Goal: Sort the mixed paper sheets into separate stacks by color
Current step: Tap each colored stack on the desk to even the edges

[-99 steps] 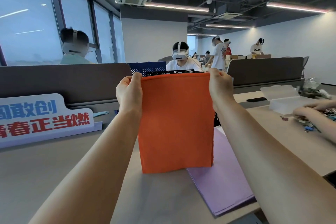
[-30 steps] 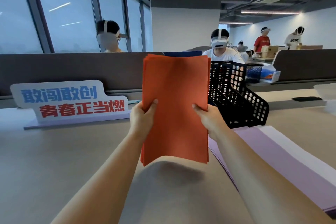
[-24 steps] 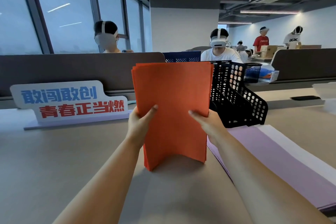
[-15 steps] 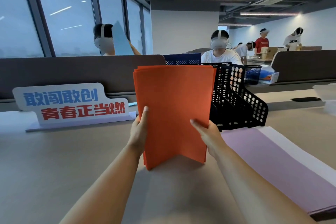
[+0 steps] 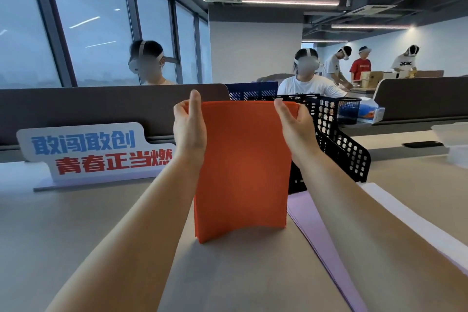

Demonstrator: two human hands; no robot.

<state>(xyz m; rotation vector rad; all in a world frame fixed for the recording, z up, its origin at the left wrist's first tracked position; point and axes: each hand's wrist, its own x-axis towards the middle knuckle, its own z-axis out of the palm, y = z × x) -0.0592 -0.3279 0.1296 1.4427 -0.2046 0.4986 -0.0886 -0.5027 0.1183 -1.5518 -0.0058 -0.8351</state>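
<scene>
A stack of orange paper sheets (image 5: 243, 167) stands upright on its bottom edge on the beige table, bowed slightly at the bottom. My left hand (image 5: 188, 129) grips its upper left edge, thumb toward me and fingers behind. My right hand (image 5: 295, 123) grips the upper right edge the same way. To the right, a purple stack (image 5: 321, 240) lies flat on the table, with a white stack (image 5: 395, 213) beside it.
A black perforated file rack (image 5: 339, 144) stands right behind the orange sheets. A white sign with blue and red characters (image 5: 96, 153) stands at the left. A grey desk divider (image 5: 76, 106) runs across the back; people sit beyond it. A black phone (image 5: 422, 144) lies far right.
Both hands have slid up from the sheets' lower sides to the top corners. The orange stack stays upright with its bottom edge on the table.
</scene>
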